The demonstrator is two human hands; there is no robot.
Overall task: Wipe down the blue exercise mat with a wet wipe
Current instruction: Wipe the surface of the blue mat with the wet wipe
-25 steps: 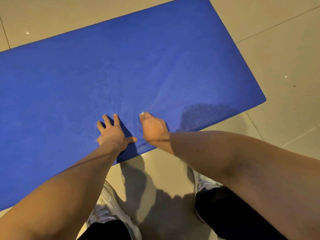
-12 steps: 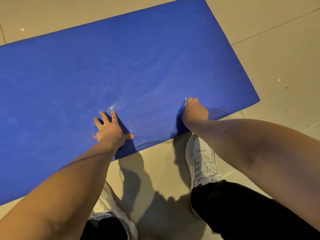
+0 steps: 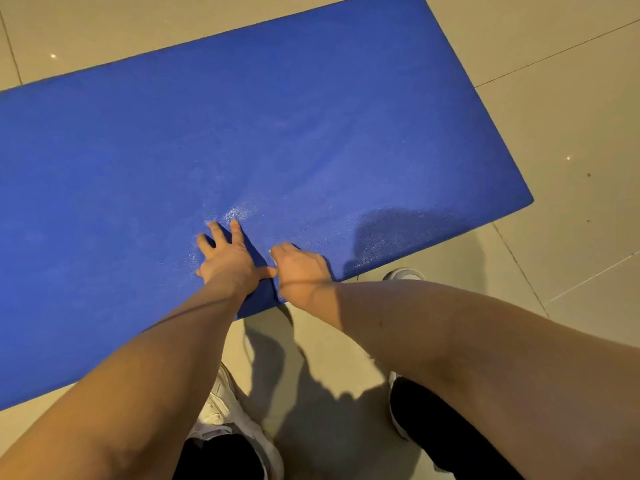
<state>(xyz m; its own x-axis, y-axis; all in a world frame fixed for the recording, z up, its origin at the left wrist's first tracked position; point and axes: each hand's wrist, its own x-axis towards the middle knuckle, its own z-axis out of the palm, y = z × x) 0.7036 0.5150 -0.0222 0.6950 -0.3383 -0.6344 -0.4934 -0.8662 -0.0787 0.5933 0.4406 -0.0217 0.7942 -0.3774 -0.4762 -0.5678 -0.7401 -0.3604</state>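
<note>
The tiled floor [image 3: 554,98] carried the blue exercise mat [image 3: 277,116], which lay flat and slantwise across it. At the mat's near edge the left hand [image 3: 227,261] pressed flat, fingers spread. Just beside its thumb the right hand [image 3: 299,268] curled over what looked like a white wet wipe [image 3: 272,252], only a sliver showing.

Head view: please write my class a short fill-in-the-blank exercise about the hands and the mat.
The mat is coloured ___. The left hand rests on it with fingers ___. The right hand is curled round a wet ___. The shoes are ___.
Missing: blue; spread; wipe; white.
</note>
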